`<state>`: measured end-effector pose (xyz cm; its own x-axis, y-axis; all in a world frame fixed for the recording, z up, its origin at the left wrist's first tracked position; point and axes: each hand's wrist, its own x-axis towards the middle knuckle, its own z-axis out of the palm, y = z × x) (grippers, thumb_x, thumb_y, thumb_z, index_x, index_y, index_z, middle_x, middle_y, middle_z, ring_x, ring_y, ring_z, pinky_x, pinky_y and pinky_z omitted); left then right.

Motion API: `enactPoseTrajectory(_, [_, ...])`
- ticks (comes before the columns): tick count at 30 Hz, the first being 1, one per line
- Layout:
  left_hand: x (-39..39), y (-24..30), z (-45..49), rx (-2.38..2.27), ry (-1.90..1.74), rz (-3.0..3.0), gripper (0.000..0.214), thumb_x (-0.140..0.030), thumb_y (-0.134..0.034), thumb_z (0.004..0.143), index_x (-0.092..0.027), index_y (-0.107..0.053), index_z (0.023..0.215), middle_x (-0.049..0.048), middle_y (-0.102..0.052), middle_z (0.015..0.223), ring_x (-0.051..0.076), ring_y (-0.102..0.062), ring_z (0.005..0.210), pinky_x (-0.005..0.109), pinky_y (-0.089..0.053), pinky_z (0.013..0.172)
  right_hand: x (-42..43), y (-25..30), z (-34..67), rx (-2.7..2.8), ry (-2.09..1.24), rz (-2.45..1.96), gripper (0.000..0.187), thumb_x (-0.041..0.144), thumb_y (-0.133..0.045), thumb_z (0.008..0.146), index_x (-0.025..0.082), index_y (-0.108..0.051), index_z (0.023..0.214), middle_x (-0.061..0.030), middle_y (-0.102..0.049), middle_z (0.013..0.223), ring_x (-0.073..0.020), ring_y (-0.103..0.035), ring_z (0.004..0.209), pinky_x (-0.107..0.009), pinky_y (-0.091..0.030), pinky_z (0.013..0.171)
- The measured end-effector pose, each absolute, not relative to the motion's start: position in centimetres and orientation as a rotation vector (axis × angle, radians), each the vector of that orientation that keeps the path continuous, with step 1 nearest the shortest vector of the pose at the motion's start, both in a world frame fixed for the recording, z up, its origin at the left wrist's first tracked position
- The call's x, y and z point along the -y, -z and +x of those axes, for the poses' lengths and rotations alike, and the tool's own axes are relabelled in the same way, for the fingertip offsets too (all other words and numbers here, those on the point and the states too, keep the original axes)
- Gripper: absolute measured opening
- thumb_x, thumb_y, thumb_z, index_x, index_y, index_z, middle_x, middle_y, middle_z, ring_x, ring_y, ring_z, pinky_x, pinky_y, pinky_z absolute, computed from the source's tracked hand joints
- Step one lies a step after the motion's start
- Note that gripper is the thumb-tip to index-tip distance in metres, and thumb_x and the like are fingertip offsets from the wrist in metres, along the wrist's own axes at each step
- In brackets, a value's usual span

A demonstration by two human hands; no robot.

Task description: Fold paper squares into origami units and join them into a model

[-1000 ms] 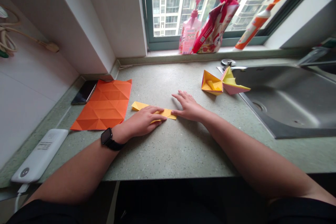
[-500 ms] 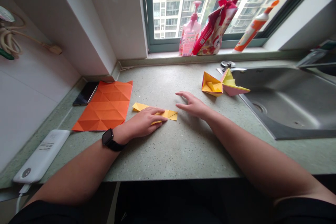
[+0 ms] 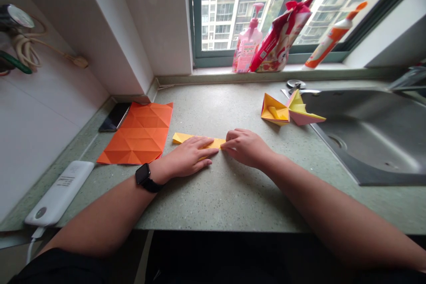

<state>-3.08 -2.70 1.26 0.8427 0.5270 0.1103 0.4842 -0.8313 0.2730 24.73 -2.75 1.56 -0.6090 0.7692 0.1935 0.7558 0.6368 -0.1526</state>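
Note:
A narrow strip of folded yellow paper (image 3: 182,138) lies on the countertop, partly covered by both hands. My left hand (image 3: 191,156) rests flat across its middle, fingers stretched out to the right, a black watch on the wrist. At the strip's right end my right hand (image 3: 248,147) has its fingers curled and pinched on the paper. To the left lies a creased orange paper sheet (image 3: 140,133). Beyond my right hand stand folded paper pieces, one orange-yellow (image 3: 274,110) and one yellow and pink (image 3: 302,111), touching each other.
A steel sink (image 3: 369,133) is set into the counter on the right. On the left are a black phone (image 3: 115,116) and a white power bank (image 3: 61,193) with a cable. A pink pump bottle (image 3: 248,46), a red bag (image 3: 282,37) and an orange-white bottle (image 3: 334,37) stand on the windowsill.
My right hand has moved left and down onto the strip's right end, and its fingers have closed there. My left hand stays on the strip. The view has shifted slightly.

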Motion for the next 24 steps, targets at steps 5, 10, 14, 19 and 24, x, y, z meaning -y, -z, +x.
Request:
enactPoseTrajectory(5, [2.5, -1.1, -3.1, -0.781, -0.295, 2.733, 0.046, -0.041, -0.056, 0.114, -0.021, -0.06, 0.156, 0.0144, -0.058, 0.164, 0.03, -0.054, 0.153, 0.05, -0.04, 0.131, 2.8, -1.4, 24.4, 2.603, -0.201, -1.22, 0.021, 0.029, -0.069, 0.103, 0.029, -0.089, 0.097, -0.0048, -0.077, 0.092, -0.0202, -0.067, 0.083, -0.034, -0.047, 0.075])
enactPoseTrajectory(10, [2.4, -1.2, -3.1, -0.778, -0.291, 2.719, 0.041, -0.043, -0.056, 0.114, -0.019, -0.062, 0.147, 0.0164, -0.06, 0.162, 0.031, -0.056, 0.151, 0.051, -0.043, 0.129, 2.9, -1.3, 24.0, 2.624, -0.284, -1.163, 0.024, 0.031, -0.069, 0.104, 0.029, -0.088, 0.09, -0.0031, -0.075, 0.086, -0.0178, -0.066, 0.078, -0.032, -0.044, 0.072])
enactPoseTrajectory(14, [2.4, -1.1, -3.1, -0.783, -0.305, 2.709, 0.039, -0.041, -0.058, 0.114, -0.019, -0.062, 0.145, 0.0173, -0.06, 0.162, 0.031, -0.056, 0.151, 0.051, -0.045, 0.128, 2.6, -1.3, 24.2, 2.594, -0.344, -1.211, 0.028, 0.034, -0.067, 0.106, 0.028, -0.087, 0.088, -0.003, -0.074, 0.087, -0.0164, -0.065, 0.076, -0.031, -0.041, 0.067])
enactPoseTrajectory(19, [2.1, -1.2, -3.3, -0.883, -0.373, 2.725, 0.03, -0.036, -0.059, 0.111, -0.02, -0.067, 0.136, 0.017, -0.068, 0.15, 0.033, -0.062, 0.141, 0.054, -0.05, 0.121, 1.5, -1.4, 25.4, 2.538, -0.33, -1.332, 0.03, 0.034, -0.067, 0.105, 0.025, -0.084, 0.082, -0.0044, -0.073, 0.086, -0.0162, -0.063, 0.072, -0.033, -0.04, 0.065])
enactPoseTrajectory(24, [1.9, -1.8, -3.5, -0.936, -0.359, 2.757, 0.027, -0.037, -0.065, 0.108, -0.021, -0.072, 0.127, 0.0139, -0.074, 0.141, 0.032, -0.068, 0.13, 0.053, -0.053, 0.114, 0.4, -1.3, 26.5, 2.431, -0.255, -1.5, 0.032, 0.034, -0.065, 0.104, 0.025, -0.081, 0.078, -0.0055, -0.075, 0.087, -0.0181, -0.065, 0.074, -0.034, -0.042, 0.064])
